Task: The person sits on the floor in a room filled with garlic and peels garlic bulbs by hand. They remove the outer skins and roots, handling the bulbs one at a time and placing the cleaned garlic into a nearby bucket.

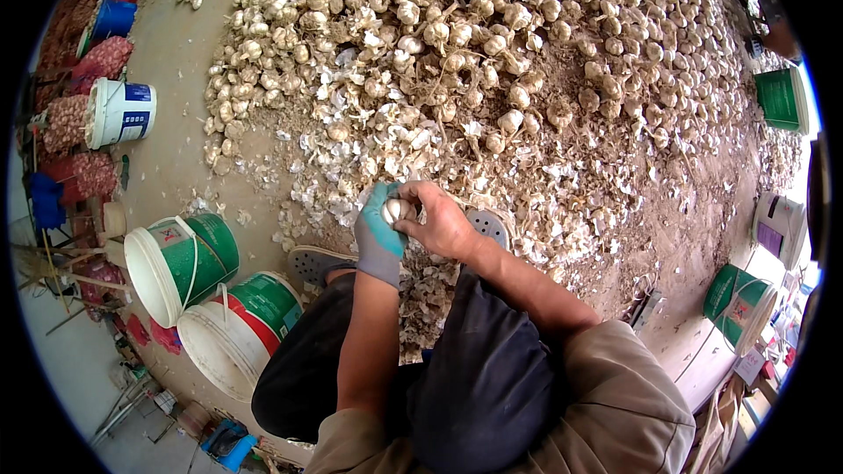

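In the middle of the head view, a whitish garlic bulb (397, 211) is held between my two hands. My left hand (379, 224), in a grey and teal work glove, wraps round it from the left. My bare right hand (436, 221) closes on the bulb from the other side, thumb and fingers pressed to its skin. Just beyond the hands spreads a big heap of garlic bulbs (457, 35), many with roots and dirt on them. Loose papery garlic skins (369, 145) lie thick on the floor around my hands and feet.
A green and white bucket (206, 250) and a green, red and white bucket (237, 325) lie tipped at my left. Farther off stands a white and blue bucket (123, 114) near red mesh sacks (92, 175). On the right are a green bucket (733, 298) and a white one (773, 219).
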